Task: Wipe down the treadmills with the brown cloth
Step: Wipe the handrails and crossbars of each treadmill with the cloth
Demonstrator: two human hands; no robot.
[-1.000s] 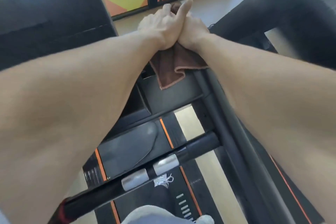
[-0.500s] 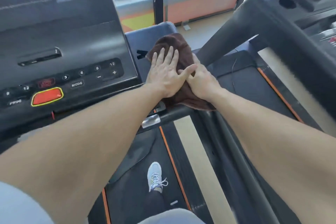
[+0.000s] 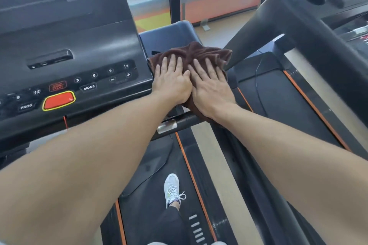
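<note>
Head view: left hand [image 3: 172, 83] and right hand [image 3: 211, 87] side by side, fingers spread flat, pressing the brown cloth [image 3: 196, 55] onto the side tray [image 3: 171, 34] of the treadmill, just right of the console [image 3: 65, 55]. Wiping step in hand, by the look of it; next move likely calls for sliding the cloth forward over the bare tray ahead of the fingertips, with even pressure. Handrail [image 3: 179, 122] just below the wrists. Neighbouring treadmill's upright [image 3: 258, 24] touching or nearly touching the cloth's right edge, limiting sweep that way. Red stop button [image 3: 58, 100] well left, best avoided.
</note>
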